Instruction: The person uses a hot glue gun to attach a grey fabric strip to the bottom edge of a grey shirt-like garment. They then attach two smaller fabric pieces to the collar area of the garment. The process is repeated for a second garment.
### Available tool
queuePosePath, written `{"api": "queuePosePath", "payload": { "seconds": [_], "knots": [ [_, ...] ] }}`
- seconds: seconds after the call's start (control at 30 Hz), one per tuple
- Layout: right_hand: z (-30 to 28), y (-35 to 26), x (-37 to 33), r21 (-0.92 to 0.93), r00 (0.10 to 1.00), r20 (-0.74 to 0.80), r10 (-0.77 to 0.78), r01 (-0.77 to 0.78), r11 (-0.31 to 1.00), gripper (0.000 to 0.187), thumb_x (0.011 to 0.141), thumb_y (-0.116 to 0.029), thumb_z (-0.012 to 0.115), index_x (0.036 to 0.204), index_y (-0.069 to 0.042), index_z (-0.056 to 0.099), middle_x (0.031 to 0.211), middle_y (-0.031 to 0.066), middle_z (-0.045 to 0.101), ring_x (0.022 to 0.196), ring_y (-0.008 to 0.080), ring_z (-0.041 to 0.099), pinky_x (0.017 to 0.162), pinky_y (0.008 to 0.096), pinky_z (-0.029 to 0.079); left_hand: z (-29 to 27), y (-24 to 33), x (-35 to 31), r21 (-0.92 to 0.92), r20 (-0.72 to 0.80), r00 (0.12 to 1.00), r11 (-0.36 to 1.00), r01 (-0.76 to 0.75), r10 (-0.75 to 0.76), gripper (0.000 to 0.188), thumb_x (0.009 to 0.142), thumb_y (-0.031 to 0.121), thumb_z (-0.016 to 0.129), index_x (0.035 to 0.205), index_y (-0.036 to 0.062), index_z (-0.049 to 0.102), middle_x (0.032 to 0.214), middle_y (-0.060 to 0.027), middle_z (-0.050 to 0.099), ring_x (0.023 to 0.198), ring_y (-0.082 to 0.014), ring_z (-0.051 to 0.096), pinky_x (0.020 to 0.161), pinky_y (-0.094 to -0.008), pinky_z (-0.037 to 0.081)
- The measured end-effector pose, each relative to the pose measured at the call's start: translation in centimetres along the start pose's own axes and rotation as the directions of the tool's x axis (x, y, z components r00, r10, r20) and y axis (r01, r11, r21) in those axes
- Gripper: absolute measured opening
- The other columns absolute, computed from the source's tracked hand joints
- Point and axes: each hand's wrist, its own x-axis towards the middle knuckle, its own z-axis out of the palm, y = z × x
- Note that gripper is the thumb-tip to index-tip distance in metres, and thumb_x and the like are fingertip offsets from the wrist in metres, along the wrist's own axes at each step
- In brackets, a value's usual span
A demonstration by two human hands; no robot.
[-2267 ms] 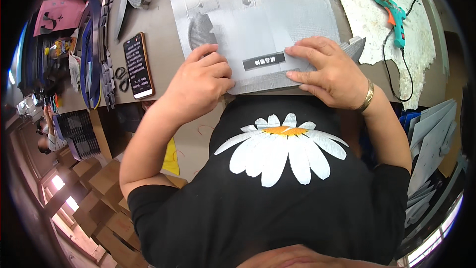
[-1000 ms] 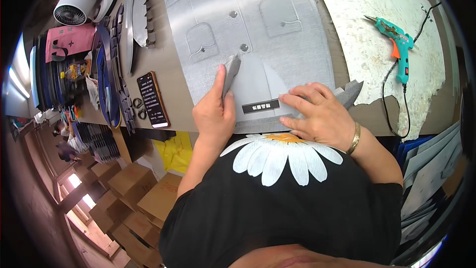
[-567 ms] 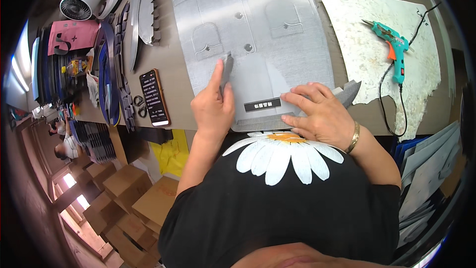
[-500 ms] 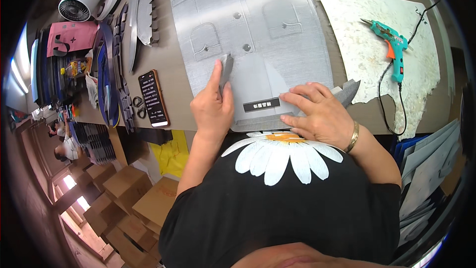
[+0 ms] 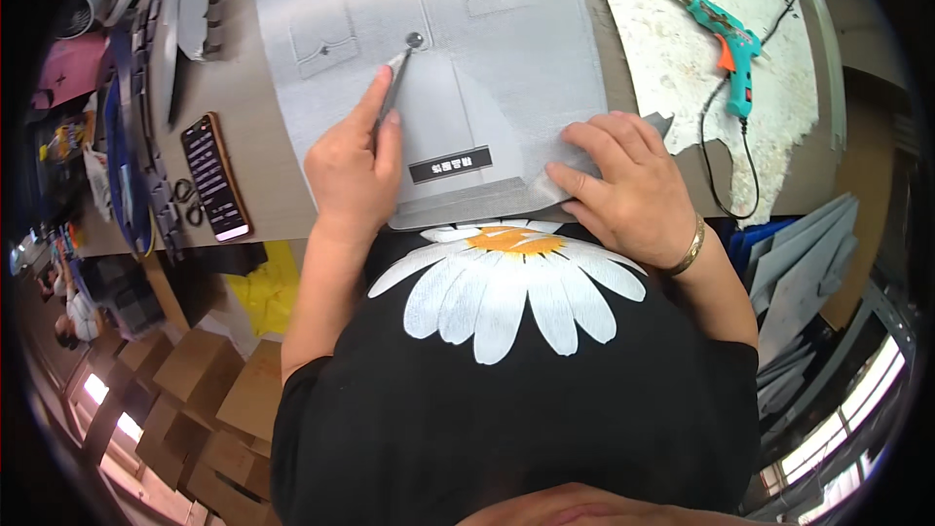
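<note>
A large grey sheet (image 5: 370, 0), printed like a denim shirt with pockets and buttons, lies on the table, its near end folded into panels. A black label strip (image 5: 449, 165) with white print sits on a paler panel there. My left hand (image 5: 355, 170) pinches a narrow grey upright flap at the left of this panel between thumb and index finger, the index finger stretched along it. My right hand (image 5: 633, 180) rests on the near right corner of the sheet, fingers apart and slightly bent, touching the folded grey edge strip (image 5: 467, 203). Its thumb tip is close to the near edge.
At right, a teal glue gun (image 5: 735, 54) with a black cord lies on a stained pale board (image 5: 662, 0). A phone (image 5: 216, 175) and small black loops (image 5: 187, 200) lie at left, beside dark strips. Cardboard boxes (image 5: 248, 390) stand below left; grey sheets (image 5: 808, 253) lean below right.
The whole view has shifted, so things sit further left and higher. My left hand still pinches the flap. The right hand's fingers are more bent and have drawn off the label's end.
</note>
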Motion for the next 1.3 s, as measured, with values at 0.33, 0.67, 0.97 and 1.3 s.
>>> {"api": "queuePosePath", "payload": {
  "seconds": [0.33,0.67,0.97,1.3],
  "knots": [
    [-2.3,-1.7,1.4,-0.271,0.971,0.235,0.051,0.015,0.962,0.027,0.077,-0.012,0.066,0.103,-0.012,0.07,0.074,0.0044,0.053,0.072,0.0216,0.058,0.07,0.0363,0.044,0.2,-0.3,-0.1,-0.038,-0.027,0.999,0.999,-0.032,0.031,0.043,0.087,0.01,0.065,0.129,0.016,0.069,0.055,-0.0086,0.054,0.047,-0.0231,0.053,0.05,-0.036,0.042],
    [1.5,-2.7,2.2,0.089,0.917,-0.18,0.355,-0.344,0.935,0.021,0.079,-0.003,0.072,0.1,-0.005,0.073,0.066,0.0054,0.05,0.052,0.0173,0.051,0.048,0.0306,0.039,0.3,-0.6,0.0,-0.096,-0.056,0.997,0.993,-0.063,0.058,0.05,0.083,0.009,0.067,0.132,0.017,0.066,0.059,-0.0074,0.056,0.051,-0.0253,0.056,0.051,-0.0379,0.043],
    [4.4,-2.9,5.7,0.161,0.824,-0.297,0.482,-0.454,0.876,0.054,0.076,-0.001,0.07,0.129,-0.006,0.066,0.06,0.0064,0.054,0.047,0.0206,0.052,0.047,0.033,0.043,0.3,-1.0,0.2,-0.087,-0.033,0.993,0.989,-0.12,0.117,0.051,0.08,0.006,0.067,0.131,0.0107,0.066,0.056,-0.0043,0.055,0.048,-0.0214,0.054,0.048,-0.0345,0.042],
    [4.6,-1.1,6.9,0.144,0.929,-0.225,0.295,-0.267,0.953,0.048,0.08,-0.003,0.069,0.128,-0.004,0.066,0.059,0.0057,0.055,0.046,0.0211,0.052,0.047,0.0333,0.042,0.0,-1.1,0.6,-0.113,0.028,0.991,0.986,-0.124,0.127,0.048,0.083,0.006,0.067,0.131,0.0105,0.066,0.056,-0.0027,0.055,0.047,-0.0191,0.053,0.047,-0.0316,0.041]
  ]
}}
